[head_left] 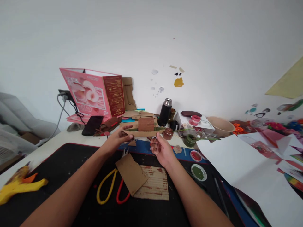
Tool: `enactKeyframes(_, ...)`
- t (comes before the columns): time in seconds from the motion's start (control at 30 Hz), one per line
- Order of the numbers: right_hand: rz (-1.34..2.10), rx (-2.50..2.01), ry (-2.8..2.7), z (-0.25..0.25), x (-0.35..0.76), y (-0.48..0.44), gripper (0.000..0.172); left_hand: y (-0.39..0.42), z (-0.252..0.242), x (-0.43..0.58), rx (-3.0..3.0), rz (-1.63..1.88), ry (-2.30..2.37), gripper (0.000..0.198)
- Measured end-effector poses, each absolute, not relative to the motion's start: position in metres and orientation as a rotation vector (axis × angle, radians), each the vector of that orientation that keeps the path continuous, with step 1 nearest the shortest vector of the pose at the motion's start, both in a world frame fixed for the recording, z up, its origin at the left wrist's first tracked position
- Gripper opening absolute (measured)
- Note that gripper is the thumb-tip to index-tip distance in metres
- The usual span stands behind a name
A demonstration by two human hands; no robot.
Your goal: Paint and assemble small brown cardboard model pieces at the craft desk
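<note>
Both my hands hold up a long, boat-shaped cardboard piece (142, 133) with green showing inside and a reddish-brown block (146, 124) at its middle. My left hand (118, 138) pinches its left end. At the right end, the thumb of my right hand (161, 149) presses against the edge, its other fingers curled below. Under my hands lie a plain cardboard piece (132, 174) and a ridged cardboard sheet (156, 183) streaked with brown paint. Scissors (110, 186) with one yellow and one red handle loop lie partly beneath the plain piece.
Open paint lids, one green (199, 172) and one red (196, 155), lie right of my hands. Behind stand paint jars (168, 133), a black thermos (165, 113) and a pink box (94, 93). White paper (236, 157) covers the right side; a banana peel (21, 184) lies left.
</note>
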State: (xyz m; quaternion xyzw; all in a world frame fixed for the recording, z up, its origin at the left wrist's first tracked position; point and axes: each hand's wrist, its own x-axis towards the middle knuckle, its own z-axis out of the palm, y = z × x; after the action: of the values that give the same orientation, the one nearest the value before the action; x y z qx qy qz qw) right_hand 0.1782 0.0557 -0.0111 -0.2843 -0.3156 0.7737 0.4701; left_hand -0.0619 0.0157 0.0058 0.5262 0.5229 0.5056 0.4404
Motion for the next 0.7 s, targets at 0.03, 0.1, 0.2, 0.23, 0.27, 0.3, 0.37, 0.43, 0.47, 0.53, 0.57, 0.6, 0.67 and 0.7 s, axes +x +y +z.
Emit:
enactKeyframes(0.03, 1.897, -0.703, -0.768, -0.0110, 0.1779, 0.0556, 0.060, 0.0155, 0.0066, -0.0612, 1.296, 1.265, 1.293, 0.087)
enactKeyframes(0.1, 1.899, -0.712, -0.760, -0.0106, 0.1775, 0.0552, 0.058, 0.0149, 0.0086, -0.0599, 1.279, 1.278, 1.285, 0.085)
enactKeyframes(0.2, 1.901, -0.703, -0.764, -0.0094, 0.1773, 0.0546, 0.059, 0.0140, 0.0104, -0.0586, 1.267, 1.290, 1.273, 0.085)
enactKeyframes(0.23, 1.901, -0.699, -0.768, -0.0091, 0.1773, 0.0544, 0.059, 0.0139, 0.0105, -0.0587, 1.265, 1.289, 1.268, 0.084)
enactKeyframes(0.27, 1.901, -0.698, -0.770, -0.0089, 0.1774, 0.0542, 0.060, 0.0140, 0.0104, -0.0590, 1.266, 1.287, 1.263, 0.084)
enactKeyframes(0.3, 1.901, -0.699, -0.771, -0.0087, 0.1775, 0.0541, 0.060, 0.0143, 0.0101, -0.0596, 1.267, 1.289, 1.255, 0.084)
enactKeyframes(0.37, 1.899, -0.700, -0.772, -0.0084, 0.1776, 0.0538, 0.060, 0.0156, 0.0089, -0.0617, 1.277, 1.300, 1.240, 0.083)
enactKeyframes(0.43, 1.895, -0.697, -0.775, -0.0083, 0.1775, 0.0535, 0.062, 0.0176, 0.0073, -0.0641, 1.297, 1.336, 1.225, 0.082)
enactKeyframes(0.47, 1.893, -0.696, -0.777, -0.0083, 0.1774, 0.0533, 0.062, 0.0185, 0.0065, -0.0652, 1.310, 1.363, 1.219, 0.081)
enactKeyframes(0.53, 1.886, -0.692, -0.783, -0.0086, 0.1768, 0.0528, 0.062, 0.0198, 0.0053, -0.0665, 1.340, 1.411, 1.202, 0.083)
enactKeyframes(0.57, 1.885, -0.691, -0.786, -0.0088, 0.1764, 0.0524, 0.062, 0.0199, 0.0050, -0.0667, 1.355, 1.424, 1.194, 0.084)
enactKeyframes(0.6, 1.886, -0.690, -0.789, -0.0091, 0.1760, 0.0520, 0.061, 0.0197, 0.0049, -0.0666, 1.373, 1.421, 1.188, 0.085)
enactKeyframes(0.67, 1.892, -0.692, -0.794, -0.0100, 0.1751, 0.0512, 0.061, 0.0185, 0.0047, -0.0658, 1.422, 1.383, 1.181, 0.087)
enactKeyframes(0.7, 1.895, -0.693, -0.798, -0.0105, 0.1747, 0.0509, 0.061, 0.0179, 0.0045, -0.0653, 1.452, 1.360, 1.182, 0.088)
